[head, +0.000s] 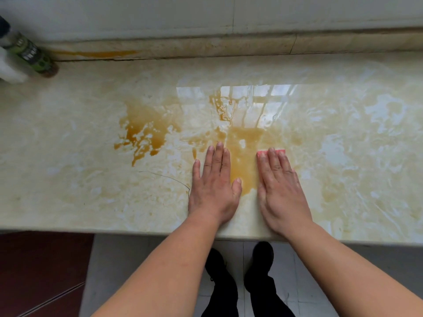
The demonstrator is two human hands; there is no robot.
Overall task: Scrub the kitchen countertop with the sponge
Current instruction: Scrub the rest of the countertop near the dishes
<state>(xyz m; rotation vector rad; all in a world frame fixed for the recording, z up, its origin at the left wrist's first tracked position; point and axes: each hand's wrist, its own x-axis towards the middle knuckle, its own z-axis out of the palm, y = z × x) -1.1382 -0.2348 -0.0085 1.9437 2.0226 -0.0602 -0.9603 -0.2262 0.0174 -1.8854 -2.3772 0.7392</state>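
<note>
we stand at the countertop (343, 133), a pale marbled slab with a glossy wet patch that mirrors a window. our left hand (214, 191) lies flat on the stone, palm down, fingers straight and close together, thumb set a little apart, holding nothing. our right hand (280, 191) lies flat too, fingers straight and pressing down on the sponge (261, 153), of which only a pink edge shows past the fingertips; the rest is hidden under the hand. between our two hands runs a brown spill (242, 161), pooling from the wet patch down toward the front edge. a second, darker brown splash (146, 131) sits well to the left of the left hand, and a thin crack (164, 176) curves through the stone just beside that hand. at the far left, against the back ledge (206, 45), stands a bottle with a green label (29, 53), touching a blurred white thing (10, 69) we cannot make out. below the counter edge we see our dark shoes (261, 255) on a tiled floor (142, 259).
</note>
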